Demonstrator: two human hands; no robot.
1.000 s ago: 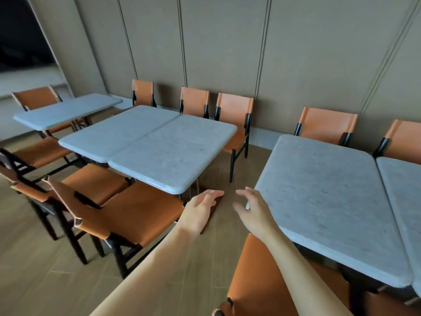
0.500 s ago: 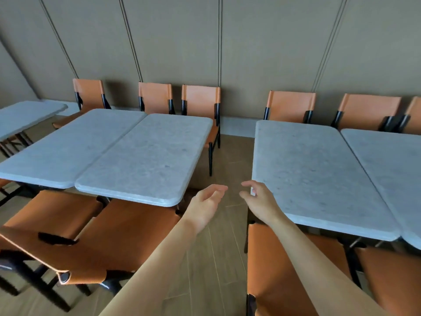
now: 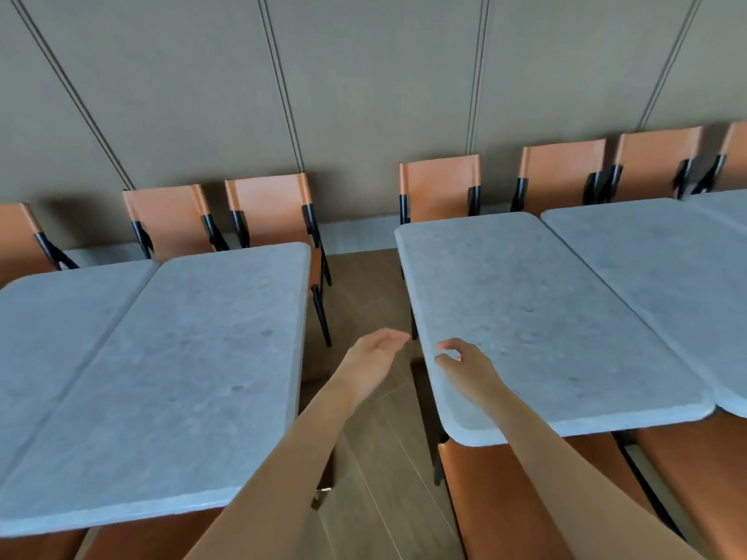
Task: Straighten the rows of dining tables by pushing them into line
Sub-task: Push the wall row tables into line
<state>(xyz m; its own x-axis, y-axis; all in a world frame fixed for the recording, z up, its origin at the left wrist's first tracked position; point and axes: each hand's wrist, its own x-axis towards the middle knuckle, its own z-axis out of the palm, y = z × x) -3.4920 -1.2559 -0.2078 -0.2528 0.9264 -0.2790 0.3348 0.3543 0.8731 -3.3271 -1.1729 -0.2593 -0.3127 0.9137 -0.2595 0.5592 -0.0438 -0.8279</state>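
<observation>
Fingers (image 3: pixel 446 351) over R table (image 3: pixel 545 317) edge

The wooden floor (image 3: pixel 364 293) carries grey stone-topped tables in pairs; the left table (image 3: pixel 194 381) touches its neighbour (image 3: pixel 52 329); the right table (image 3: pixel 537 317) touches another (image 3: pixel 663 268); orange chairs (image 3: pixel 440 183) stand around them.

Two table pairs, left (image 3: pixel 174 365) and right (image 3: pixel 537 313), aisle (image 3: pixel 364 284) between; chairs (image 3: pixel 440 183) behind, apparently against wall (image 3: pixel 364 74).

Both forearms look bare, the left hand (image 3: pixel 374 357) and right hand (image 3: pixel 465 367) seemingly ringless.
</observation>
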